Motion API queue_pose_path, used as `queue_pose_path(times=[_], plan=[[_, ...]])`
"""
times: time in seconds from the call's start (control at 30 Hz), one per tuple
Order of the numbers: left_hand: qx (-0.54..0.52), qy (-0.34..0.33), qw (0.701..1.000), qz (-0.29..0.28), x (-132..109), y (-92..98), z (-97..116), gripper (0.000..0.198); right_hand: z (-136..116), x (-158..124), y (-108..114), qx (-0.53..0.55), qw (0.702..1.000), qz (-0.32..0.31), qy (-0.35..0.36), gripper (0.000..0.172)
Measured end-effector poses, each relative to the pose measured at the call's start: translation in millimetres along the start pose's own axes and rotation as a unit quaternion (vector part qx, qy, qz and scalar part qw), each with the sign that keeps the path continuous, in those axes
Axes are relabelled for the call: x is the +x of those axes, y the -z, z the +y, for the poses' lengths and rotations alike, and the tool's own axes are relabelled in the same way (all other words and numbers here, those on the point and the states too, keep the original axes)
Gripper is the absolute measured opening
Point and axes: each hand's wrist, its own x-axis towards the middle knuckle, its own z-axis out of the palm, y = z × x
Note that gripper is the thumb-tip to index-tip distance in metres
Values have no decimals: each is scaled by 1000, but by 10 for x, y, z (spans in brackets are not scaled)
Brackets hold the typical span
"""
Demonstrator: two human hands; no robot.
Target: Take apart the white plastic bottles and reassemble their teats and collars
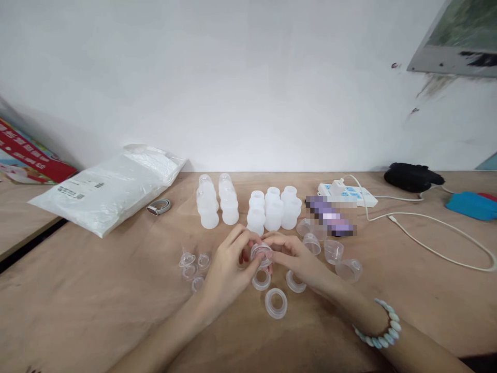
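Note:
Both of my hands meet over the middle of the table around a clear bottle collar ring [261, 253]. My left hand [236, 259] pinches its left side, and my right hand [289, 254] grips the right side. A clear piece seems to sit inside the ring, partly hidden by my thumbs. Just below lie more loose collar rings [276, 303]. Several clear bottle nipples [189, 271] rest left of my left hand. Behind my hands stand open white bottles [274, 210], and left of them capped bottles [208, 210]. Clear dome caps [333, 250] lie right of my right hand.
A white plastic package [112, 186] and a watch [158, 207] lie at the left. A blurred purple phone [330, 215], a power strip [349, 194] with a white cable [438, 213], a black case [411, 177] and a blue item [471, 205] are at the right.

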Motion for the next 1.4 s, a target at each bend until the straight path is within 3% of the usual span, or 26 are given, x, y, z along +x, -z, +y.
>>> queue_pose_path(times=[0.17, 0.33, 0.53, 0.8, 0.97, 1.1, 1.27, 1.4], plan=[[-157, 97, 982, -36, 19, -45, 3, 3, 78, -5, -30, -94, 992, 81, 35, 12], [-234, 116, 965, -27, 24, -81, -25, 14, 82, -12, -2, -137, 984, 101, 45, 12], [-163, 72, 984, 17, 22, -73, -43, 13, 2, -52, 12, -233, 966, 96, 58, 12], [-40, -2, 999, 22, -17, -89, 13, 19, 0, -72, -59, -332, 935, 103, 64, 6], [-21, -24, 999, 26, -40, -124, -8, 19, 41, -87, -66, -366, 920, 122, 72, 12], [-46, -7, 999, 20, -39, -120, -9, 22, 51, -83, -56, -410, 901, 126, 64, 15], [-42, 30, 998, 31, -8, -95, 13, 19, 25, -59, -35, -342, 934, 92, 57, 5], [-39, 43, 998, 20, 17, -97, -5, 21, 51, -46, -27, -360, 926, 96, 64, 10]])
